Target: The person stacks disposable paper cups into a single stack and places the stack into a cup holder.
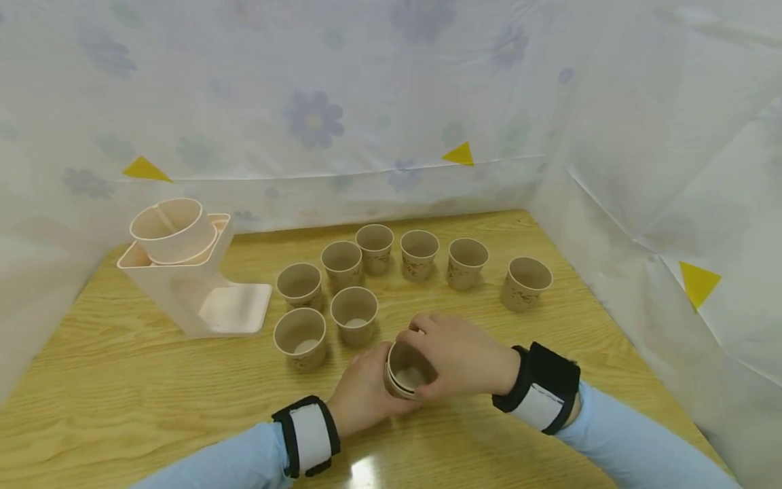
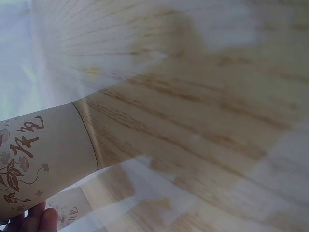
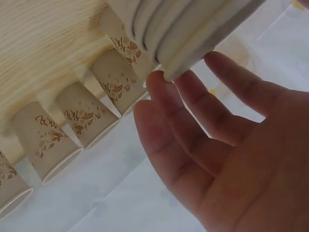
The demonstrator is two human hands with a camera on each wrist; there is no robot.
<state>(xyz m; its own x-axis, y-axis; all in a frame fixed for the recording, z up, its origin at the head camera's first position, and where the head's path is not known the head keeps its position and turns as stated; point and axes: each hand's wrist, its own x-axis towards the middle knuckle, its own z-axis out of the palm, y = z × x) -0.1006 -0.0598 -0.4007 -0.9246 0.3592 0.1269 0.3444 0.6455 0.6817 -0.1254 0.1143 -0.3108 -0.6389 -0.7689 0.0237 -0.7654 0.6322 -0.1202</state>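
Note:
A stack of nested beige paper cups [image 1: 411, 370] is between both hands near the front of the table. My left hand [image 1: 365, 390] grips its side, fingers and thumb wrapped around it. From above, my right hand [image 1: 461, 356] holds the top cup by its rim, fingers on the far side and thumb on the near side. Several stacked rims [image 3: 178, 34] show in the right wrist view, with fingertips right at the outermost one. In the left wrist view, a cup wall [image 2: 53, 150] printed with brown leaves and writing shows above the left fingertips [image 2: 48, 220].
Single paper cups stand upright in an arc beyond the hands, from a near-left cup [image 1: 301, 338] to a far-right cup [image 1: 527, 284]. At left is a pale pink stand [image 1: 238, 309] with a round container [image 1: 171, 231] on top. Flower-patterned sheeting [image 1: 379, 102] surrounds the wooden table [image 1: 153, 401].

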